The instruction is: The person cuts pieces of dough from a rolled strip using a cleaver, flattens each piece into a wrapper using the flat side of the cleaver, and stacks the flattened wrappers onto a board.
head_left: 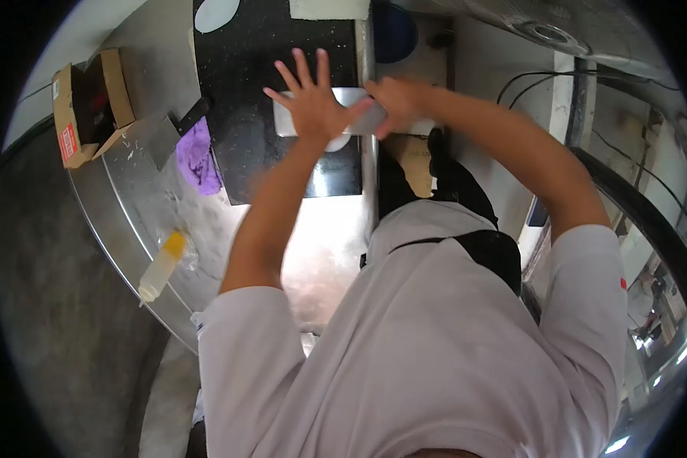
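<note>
My right hand (397, 105) is closed round one end of a broad, flat silver metal blade (284, 122), which looks like a cleaver; its handle is hidden in the fist. Fingers spread wide, my left hand (313, 111) lies over the flat of the blade. Both are above a glossy black board (282, 164). A pale round piece (338, 143) shows partly from under the blade's near edge. At the board's far left corner lies a white thin disc (217, 14).
Left of the board are another cleaver (160, 141) with a black handle, a crumpled purple cloth (198, 159) and an open cardboard box (67, 126). A yellow-ended squeeze bottle (160, 267) lies on the metal table (206, 244). A pale block (330, 8) sits at the far edge.
</note>
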Action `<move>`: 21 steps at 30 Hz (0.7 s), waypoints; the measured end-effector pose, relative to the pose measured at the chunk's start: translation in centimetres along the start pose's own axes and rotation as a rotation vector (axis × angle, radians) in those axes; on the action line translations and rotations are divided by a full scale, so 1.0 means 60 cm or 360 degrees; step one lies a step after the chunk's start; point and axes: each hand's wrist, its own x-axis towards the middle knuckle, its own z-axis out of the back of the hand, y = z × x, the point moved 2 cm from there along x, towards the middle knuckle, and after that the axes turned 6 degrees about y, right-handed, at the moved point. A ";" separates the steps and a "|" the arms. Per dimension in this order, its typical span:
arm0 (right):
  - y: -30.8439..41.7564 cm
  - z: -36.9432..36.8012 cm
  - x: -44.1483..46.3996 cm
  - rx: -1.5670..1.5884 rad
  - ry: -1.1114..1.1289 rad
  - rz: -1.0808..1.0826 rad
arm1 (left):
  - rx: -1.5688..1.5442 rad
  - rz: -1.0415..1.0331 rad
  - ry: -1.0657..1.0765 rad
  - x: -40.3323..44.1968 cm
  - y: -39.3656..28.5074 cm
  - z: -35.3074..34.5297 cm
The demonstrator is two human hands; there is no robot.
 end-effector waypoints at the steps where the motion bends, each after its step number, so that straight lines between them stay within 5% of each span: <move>1: 0.003 -0.005 -0.001 0.0000 -0.0010 -0.0012 | 0.0008 -0.0013 0.0032 0.002 -0.015 -0.003; 3: -0.017 0.010 -0.011 -0.0002 -0.0072 -0.0156 | 0.0028 -0.0012 0.0043 0.034 -0.019 0.005; 7: -0.054 0.092 0.040 -0.0351 -0.0211 0.0187 | 0.0040 0.0118 -0.0240 0.087 0.003 0.024; 13: 0.004 0.048 0.014 -0.0057 0.0195 -0.0029 | 0.0053 0.0013 -0.0055 0.030 -0.003 -0.001; 21: -0.038 0.067 0.060 -0.0085 -0.0312 0.0250 | 0.0021 -0.0193 -0.0248 0.132 0.030 0.018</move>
